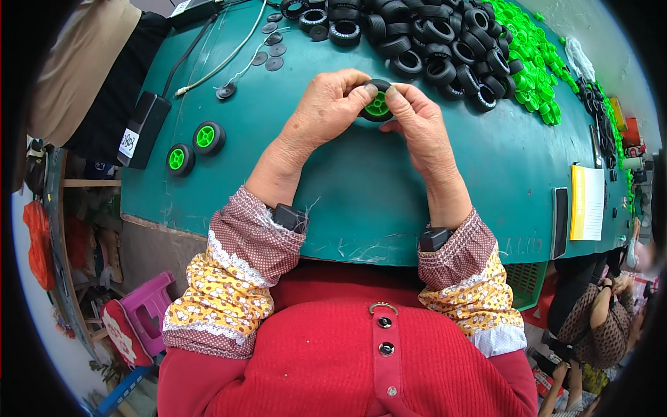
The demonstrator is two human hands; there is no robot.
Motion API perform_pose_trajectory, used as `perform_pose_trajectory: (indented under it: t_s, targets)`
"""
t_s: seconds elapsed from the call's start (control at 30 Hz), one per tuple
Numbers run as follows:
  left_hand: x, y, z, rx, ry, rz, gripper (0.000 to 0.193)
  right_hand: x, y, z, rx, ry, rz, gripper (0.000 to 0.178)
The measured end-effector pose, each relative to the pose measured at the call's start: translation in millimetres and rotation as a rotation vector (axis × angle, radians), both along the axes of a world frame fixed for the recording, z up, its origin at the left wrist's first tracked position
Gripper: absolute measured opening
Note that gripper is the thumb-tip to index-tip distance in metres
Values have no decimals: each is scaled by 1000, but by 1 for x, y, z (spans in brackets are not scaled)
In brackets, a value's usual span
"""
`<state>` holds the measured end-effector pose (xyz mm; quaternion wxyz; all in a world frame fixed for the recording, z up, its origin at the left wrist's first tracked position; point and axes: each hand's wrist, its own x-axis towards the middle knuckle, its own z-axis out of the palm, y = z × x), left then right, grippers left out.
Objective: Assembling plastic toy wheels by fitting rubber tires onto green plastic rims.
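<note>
The left hand point(326, 108) pinches the left edge of a wheel point(377, 106), the right hand point(418, 124) its right edge; it sits between both thumbs, over the table point(361, 194), near side of the tyres point(439, 54).

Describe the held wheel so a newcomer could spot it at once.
Find the green table, then the black tire heap at its far side. Just below, the left hand and right hand hold a black-tired, green-hubbed wheel. Unlike the two lookalike wheels at left, it is held.

The green table point(361, 194) bears two small wheels point(209, 138), heaped black tyres point(439, 52), bright green hubs point(531, 66) and a notepad point(589, 203).
</note>
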<state>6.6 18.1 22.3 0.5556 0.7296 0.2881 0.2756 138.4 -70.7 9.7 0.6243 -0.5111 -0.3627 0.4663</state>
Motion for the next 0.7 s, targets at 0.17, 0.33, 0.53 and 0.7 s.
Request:
perform_pose_trajectory:
  t_s: [0.17, 0.33, 0.53, 0.7]
  targets:
    - [-1, 6, -8, -91, -42, -156, 29, 0, -5, -2, 39, 118, 40, 28]
    - [3, 2, -11, -280, -220, -119, 34, -7, -2, 0, 37, 425, -91, 22]
    - [5, -3, -4, -188, -286, -16, 32, -5, 0, 0, 55, 360, -59, 25]
    - [-3, 4, -1, -118, -71, -156, 30, -1, 1, 1, 58, 33, -113, 23]
